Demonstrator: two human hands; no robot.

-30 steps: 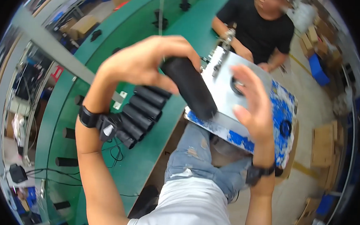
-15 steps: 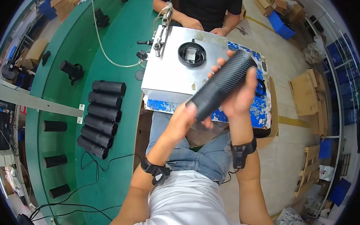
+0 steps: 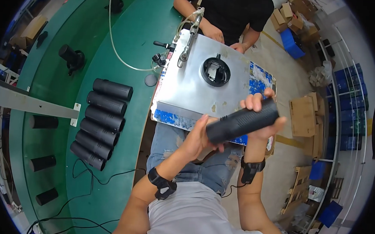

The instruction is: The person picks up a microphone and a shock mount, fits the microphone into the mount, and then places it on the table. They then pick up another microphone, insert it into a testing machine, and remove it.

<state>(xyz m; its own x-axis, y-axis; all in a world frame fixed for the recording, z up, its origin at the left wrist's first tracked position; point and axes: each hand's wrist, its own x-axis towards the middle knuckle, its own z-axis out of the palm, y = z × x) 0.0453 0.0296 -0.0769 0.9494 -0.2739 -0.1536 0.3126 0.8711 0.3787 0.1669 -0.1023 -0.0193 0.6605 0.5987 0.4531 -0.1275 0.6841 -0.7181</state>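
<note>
Two hands of mine share one ribbed black cylinder [image 3: 241, 123], held just right of the middle of the frame and tilted so that its right end sits higher. My left hand [image 3: 196, 138] grasps the lower left end; my right hand [image 3: 266, 130] is wrapped around the upper right end, its fingers curled over the top edge. Each wrist wears a black strap [image 3: 252, 170].

Just above the cylinder, toward the upper centre, I have a silvery metal box [image 3: 189, 89] bearing a round black fixture [image 3: 215, 71] and, nearer its left edge, a metal lever clamp [image 3: 190, 39]. The box rests on a chipped blue-and-white surface [image 3: 176, 119].

Six more black tubes [image 3: 104, 118] lie side by side in a slanted row on the green bench [image 3: 123, 162], left of centre. A thin black cable [image 3: 92, 184] trails below them. At the top edge, a person in a black shirt [image 3: 233, 13] sits facing me.
</note>
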